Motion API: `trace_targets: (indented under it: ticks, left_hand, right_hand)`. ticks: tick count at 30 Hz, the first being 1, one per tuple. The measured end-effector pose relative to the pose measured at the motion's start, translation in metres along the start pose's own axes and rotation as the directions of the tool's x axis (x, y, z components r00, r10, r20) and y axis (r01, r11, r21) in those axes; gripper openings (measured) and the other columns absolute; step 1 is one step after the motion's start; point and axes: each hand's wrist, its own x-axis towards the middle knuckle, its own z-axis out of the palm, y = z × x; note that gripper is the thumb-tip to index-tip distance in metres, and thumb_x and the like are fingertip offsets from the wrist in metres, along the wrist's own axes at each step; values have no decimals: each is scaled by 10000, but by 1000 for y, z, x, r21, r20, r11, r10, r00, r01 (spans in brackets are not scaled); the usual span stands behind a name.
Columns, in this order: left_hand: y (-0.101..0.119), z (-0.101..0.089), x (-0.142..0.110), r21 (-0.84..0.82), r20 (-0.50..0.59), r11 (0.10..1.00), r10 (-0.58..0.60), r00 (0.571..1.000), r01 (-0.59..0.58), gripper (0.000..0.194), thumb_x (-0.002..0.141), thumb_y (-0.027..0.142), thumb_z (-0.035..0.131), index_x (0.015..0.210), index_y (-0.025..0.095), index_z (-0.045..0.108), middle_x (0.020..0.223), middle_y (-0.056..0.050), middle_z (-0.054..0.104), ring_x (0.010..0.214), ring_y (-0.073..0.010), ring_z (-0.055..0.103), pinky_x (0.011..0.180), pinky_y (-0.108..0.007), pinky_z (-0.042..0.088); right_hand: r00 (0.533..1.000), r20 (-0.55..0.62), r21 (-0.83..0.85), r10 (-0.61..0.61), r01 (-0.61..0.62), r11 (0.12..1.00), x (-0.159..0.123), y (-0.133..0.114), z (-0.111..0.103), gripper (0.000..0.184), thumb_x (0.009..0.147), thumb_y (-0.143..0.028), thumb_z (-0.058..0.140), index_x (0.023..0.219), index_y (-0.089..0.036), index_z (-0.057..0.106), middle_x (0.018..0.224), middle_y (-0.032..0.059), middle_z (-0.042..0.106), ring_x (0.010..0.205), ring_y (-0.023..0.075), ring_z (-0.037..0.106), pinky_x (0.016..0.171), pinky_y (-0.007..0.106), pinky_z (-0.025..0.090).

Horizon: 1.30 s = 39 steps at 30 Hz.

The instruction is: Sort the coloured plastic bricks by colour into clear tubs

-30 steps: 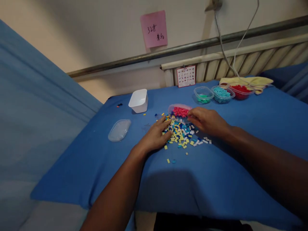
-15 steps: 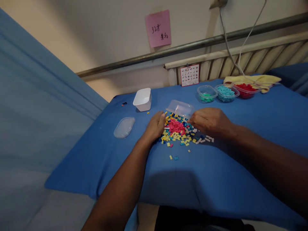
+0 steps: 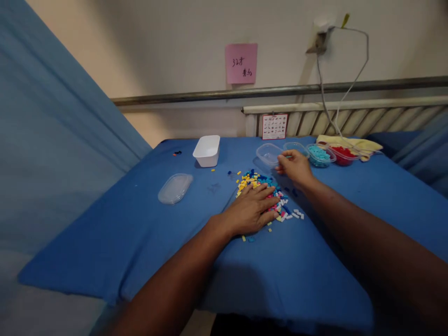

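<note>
My left hand lies flat with fingers spread on a pile of small building bricks. Yellow, blue, white and pink bricks show around and between its fingers; those under the palm are hidden. Beyond the pile, my right hand pinches the right edge of a clear plastic container, which looks empty. Partly behind that hand stands another clear tub, its contents hidden. Just right of it are a tub of light-blue bricks and a tub of red bricks.
A white plastic box stands at the back left, with a clear lid nearer me. Small black and orange pieces lie at the far left. A yellow cloth and a cable are at the back right.
Pink bricks have been tipped from the clear container onto the pile. My right hand has carried the emptied container back. My left hand has moved right and flattened over the bricks.
</note>
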Motion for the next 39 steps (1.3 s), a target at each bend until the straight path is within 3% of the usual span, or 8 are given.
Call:
trace_targets:
  ticks: [4,9,12,16,20,30,34,39]
  left_hand:
    - [-25,-8,-5,-61,-218,996,-83,972,71,485,1171,546,430,1209,310,852,1647,-79,642,1584,-287,546,1362,-582,327]
    - [-74,-10,3,-216,-615,919,-390,686,329,462,1145,461,460,1277,188,809,1548,-158,697,1468,-275,637,1285,-467,463]
    - [-95,-11,7,-185,-623,827,-517,587,532,471,1111,445,508,1435,181,725,1654,-171,605,1559,-316,544,1338,-517,380]
    - [-113,-14,2,-142,-515,678,-673,532,721,569,1105,498,487,1542,156,611,1662,-227,581,1557,-400,519,1315,-617,354]
    - [-121,-14,-1,-137,-442,683,-690,573,717,616,1100,551,461,1513,123,624,1592,-266,633,1487,-450,578,1264,-661,388]
    - [-96,-7,8,-228,-267,902,-420,867,367,537,1106,467,429,1489,221,714,1526,-92,737,1405,-279,690,1213,-425,540]
    - [-59,0,9,-242,-188,949,-249,950,201,610,1079,587,535,1574,252,657,1666,-82,628,1572,-284,560,1332,-453,425]
    - [-40,0,10,-147,-125,989,-38,991,20,508,1062,575,596,1438,266,744,1676,-126,598,1592,-317,526,1345,-502,391]
  right_hand:
    - [996,88,-113,-8,18,993,3,3,3,518,1016,-527,675,1406,-188,647,953,76,819,649,203,769,584,306,612]
    - [999,19,-380,-42,46,924,16,12,-50,659,1051,-565,614,1544,-129,586,934,98,825,723,239,776,740,368,612]
    - [998,51,-526,-25,48,849,32,15,-73,530,1010,-525,674,1352,-124,730,723,56,771,724,271,764,800,394,578]
    - [992,85,-629,-92,125,767,34,14,-87,317,991,-481,658,991,-191,787,735,80,771,823,295,752,814,387,525]
    - [978,109,-648,-178,206,733,7,12,-105,354,1017,-523,593,935,-218,752,783,82,789,781,282,731,735,365,481]
    - [939,231,-744,-254,339,576,-45,2,-127,361,1037,-528,601,989,-236,808,880,87,834,781,293,751,671,361,426]
    - [906,273,-803,-323,400,443,-51,-20,-117,352,1084,-499,566,1105,-248,811,992,97,859,888,313,778,660,359,406]
    - [780,488,-797,-393,581,165,-65,-62,-92,321,1132,-420,527,1173,-254,798,1044,112,834,814,271,731,595,347,263]
